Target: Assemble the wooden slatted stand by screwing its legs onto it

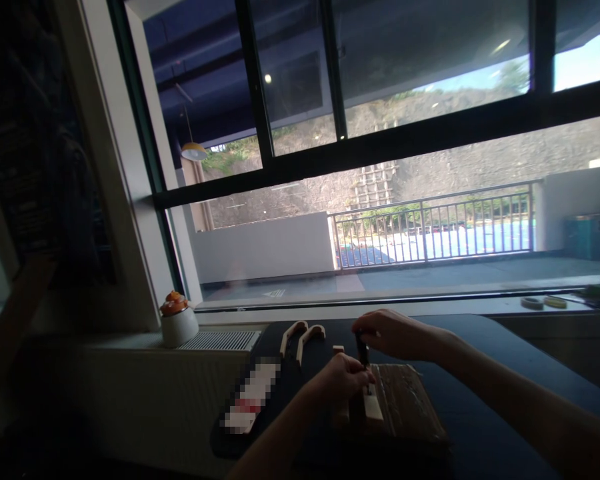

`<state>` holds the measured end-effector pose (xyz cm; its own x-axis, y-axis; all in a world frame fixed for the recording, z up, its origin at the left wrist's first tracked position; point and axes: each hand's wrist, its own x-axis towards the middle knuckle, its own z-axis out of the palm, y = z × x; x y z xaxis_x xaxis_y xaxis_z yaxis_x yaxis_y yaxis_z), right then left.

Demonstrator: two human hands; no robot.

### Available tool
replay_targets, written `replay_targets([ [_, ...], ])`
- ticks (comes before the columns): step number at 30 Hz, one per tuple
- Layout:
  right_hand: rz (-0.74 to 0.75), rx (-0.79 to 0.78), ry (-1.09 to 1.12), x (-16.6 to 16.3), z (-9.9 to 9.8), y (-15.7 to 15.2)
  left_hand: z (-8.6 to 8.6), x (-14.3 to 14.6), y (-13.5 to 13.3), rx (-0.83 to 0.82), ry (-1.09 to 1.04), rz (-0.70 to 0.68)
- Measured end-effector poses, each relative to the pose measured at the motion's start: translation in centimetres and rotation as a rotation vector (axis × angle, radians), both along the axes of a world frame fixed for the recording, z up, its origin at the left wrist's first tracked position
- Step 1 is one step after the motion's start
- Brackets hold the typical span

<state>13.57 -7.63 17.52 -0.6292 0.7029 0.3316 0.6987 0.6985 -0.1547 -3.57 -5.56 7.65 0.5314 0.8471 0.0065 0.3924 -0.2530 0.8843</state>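
My right hand is closed around the dark handle of a screwdriver, which stands nearly upright. Lower down, the fingers of my left hand pinch together at the screwdriver's shaft; exactly what lies between them is partly hidden. The thin tip points down at a pale wooden piece. This piece rests against a brown block with a rough, creased top. Part of another light wooden piece shows behind my left hand. Shadow hides much of the front of the work.
Two curved wooden pieces lie on the dark table, left of my hands. A blurred-out flat object is nearer. A white pot with an orange top stands by the window. Tape rolls lie on the sill at right.
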Motion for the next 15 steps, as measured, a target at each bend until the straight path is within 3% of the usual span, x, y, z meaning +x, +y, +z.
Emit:
replay_targets([
  [4, -0.059, -0.017, 0.020, 0.0, 0.2, -0.1, 0.6, 0.1, -0.5, 0.004, 0.036, 0.006],
  [9, -0.141, -0.018, 0.000, -0.4, 0.4, -0.6, -0.1, 0.2, -0.2, 0.013, 0.039, 0.030],
  [15, -0.022, -0.093, 0.036, -0.3, 0.0, 0.2, -0.9, 0.2, 0.2, -0.024, -0.019, 0.037],
])
